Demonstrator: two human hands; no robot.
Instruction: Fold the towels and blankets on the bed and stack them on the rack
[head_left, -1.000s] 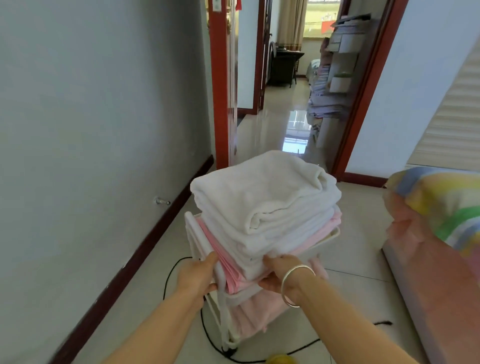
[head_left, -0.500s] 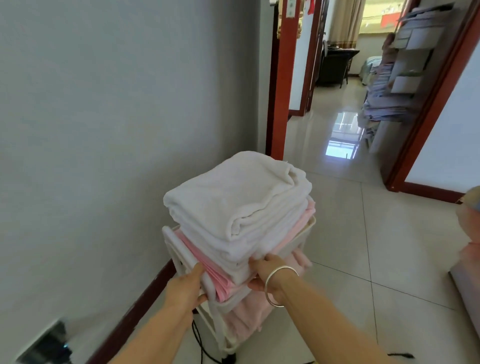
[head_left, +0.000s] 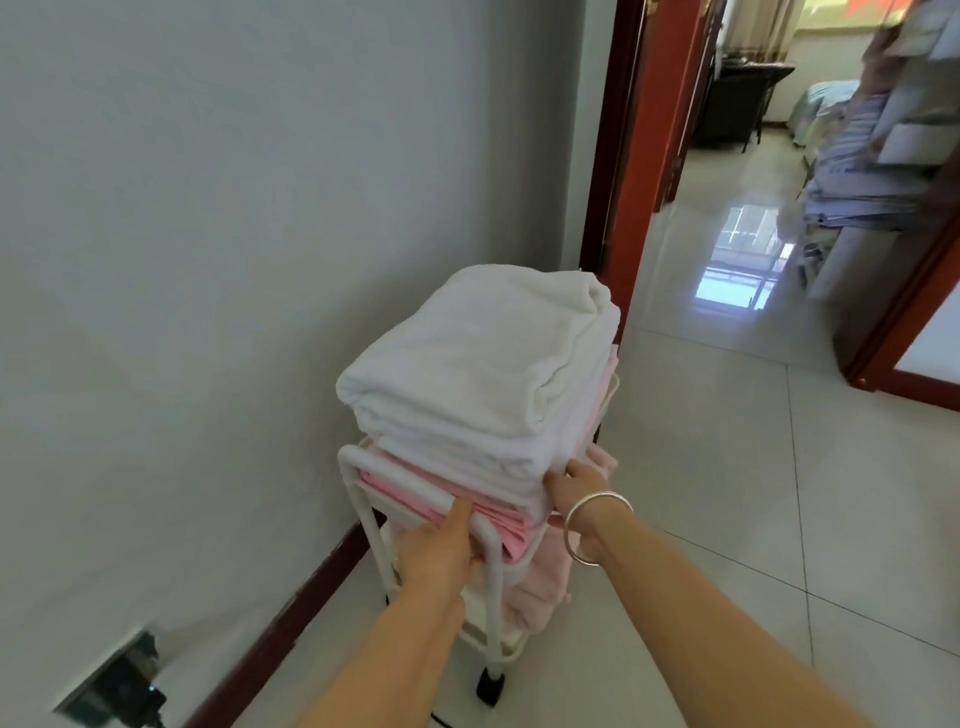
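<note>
A white wheeled rack (head_left: 358, 483) stands by the grey wall with a tall stack of folded white towels (head_left: 483, 364) on its top shelf. Folded pink cloth (head_left: 493, 514) lies under the white ones, and more pink cloth (head_left: 535, 587) fills the lower shelf. My left hand (head_left: 441, 545) grips the rack's white handle bar at the near end. My right hand (head_left: 576, 488), a silver bangle on its wrist, holds the near right side of the stack; its fingers are hidden under the towels.
The grey wall (head_left: 208, 260) runs close along the left with a dark red skirting board. A red door frame (head_left: 639, 156) opens ahead onto a shiny tiled hallway (head_left: 727, 260). A wall socket with a plug (head_left: 124, 691) sits low at left. Light floor tiles stretch to the right.
The rack with its stack has moved left, closer to the wall, and my view has turned left; the bed at right has left the frame. Both hands keep their hold.
</note>
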